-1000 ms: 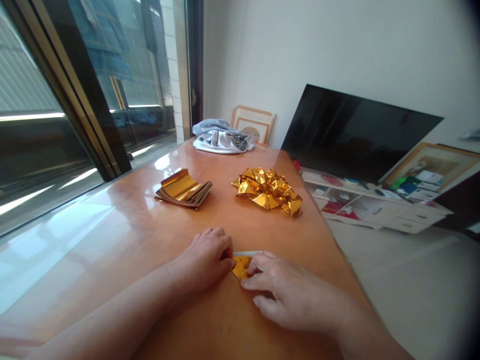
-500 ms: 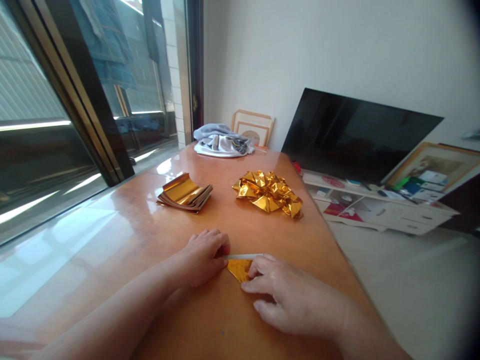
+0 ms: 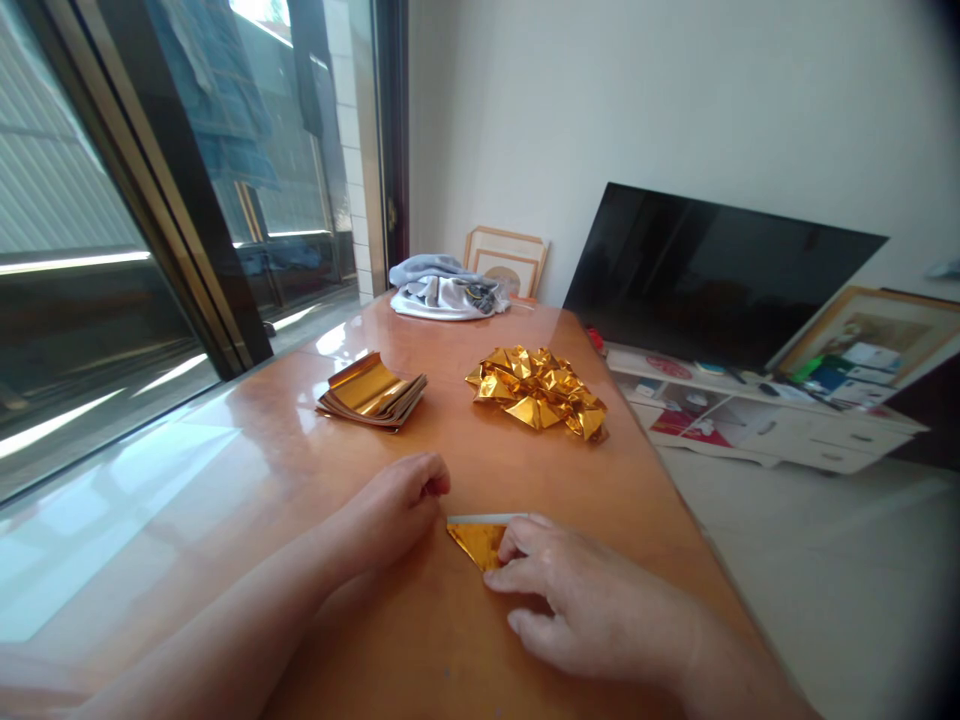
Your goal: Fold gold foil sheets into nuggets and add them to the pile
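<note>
Pulling back from the folded foil (image 3: 475, 538), the left hand (image 3: 394, 505) is now lying just to the foil's left with a sliver of table showing between them, where half a second ago its fingertips were pressing on the piece. That hand is curling loosely, fingers bent under, gripping nothing.

The right hand (image 3: 581, 600) is staying where it was, pinning the foil's right side flat with its fingertips (image 3: 504, 573); it is pressing down rather than clasping, and its fingers are covering part of the piece. The foil itself is lying flat on the wooden table (image 3: 247, 450), folded to a triangle pointing toward the person, with a thin white edge (the paper's plain back, it seems) running along its far side.

Beyond the foil, farther up the table and to the left, a stack of flat gold sheets (image 3: 371, 390) is sitting with its top sheet curling upward. To the right of that stack, well apart from the foil, a heap of folded gold pieces (image 3: 538, 390) is glinting in the light. Farther still, at the table's far end, a grey and white cloth bundle (image 3: 444, 288) is resting. Off the table's right side, a dark screen (image 3: 712, 275) is leaning against the wall.
</note>
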A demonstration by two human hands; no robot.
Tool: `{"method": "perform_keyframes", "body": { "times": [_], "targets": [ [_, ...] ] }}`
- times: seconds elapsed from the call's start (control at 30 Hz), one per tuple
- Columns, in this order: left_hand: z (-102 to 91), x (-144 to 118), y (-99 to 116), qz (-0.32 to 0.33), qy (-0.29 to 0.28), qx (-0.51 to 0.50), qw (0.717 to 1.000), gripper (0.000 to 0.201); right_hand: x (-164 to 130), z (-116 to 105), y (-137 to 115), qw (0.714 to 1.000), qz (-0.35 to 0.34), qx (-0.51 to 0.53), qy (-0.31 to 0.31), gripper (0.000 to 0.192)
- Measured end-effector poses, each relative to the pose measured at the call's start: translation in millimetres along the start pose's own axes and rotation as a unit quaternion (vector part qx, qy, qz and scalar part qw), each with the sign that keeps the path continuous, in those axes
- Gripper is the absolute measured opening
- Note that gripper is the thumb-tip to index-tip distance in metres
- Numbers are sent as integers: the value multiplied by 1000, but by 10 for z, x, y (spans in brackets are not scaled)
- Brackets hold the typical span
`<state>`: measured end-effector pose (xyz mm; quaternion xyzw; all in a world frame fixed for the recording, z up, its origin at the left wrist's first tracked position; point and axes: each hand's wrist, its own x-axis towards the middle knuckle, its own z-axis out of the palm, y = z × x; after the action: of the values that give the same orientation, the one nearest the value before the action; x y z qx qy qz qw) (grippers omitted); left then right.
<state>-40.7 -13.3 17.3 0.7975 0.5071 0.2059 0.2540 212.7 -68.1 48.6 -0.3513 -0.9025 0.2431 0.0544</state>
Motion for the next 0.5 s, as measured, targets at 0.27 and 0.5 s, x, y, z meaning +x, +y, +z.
{"method": "perform_keyframes", "body": {
  "times": [0.27,0.5],
  "targets": [
    [154,-141,335,171,-121,-49,977,29,7,-32,-5,1000,-18,8,4,19],
    [188,-135,325,174,-151,-17,973,23,-45,-36,-48,1000,-11,-6,-6,26]
  ]
}}
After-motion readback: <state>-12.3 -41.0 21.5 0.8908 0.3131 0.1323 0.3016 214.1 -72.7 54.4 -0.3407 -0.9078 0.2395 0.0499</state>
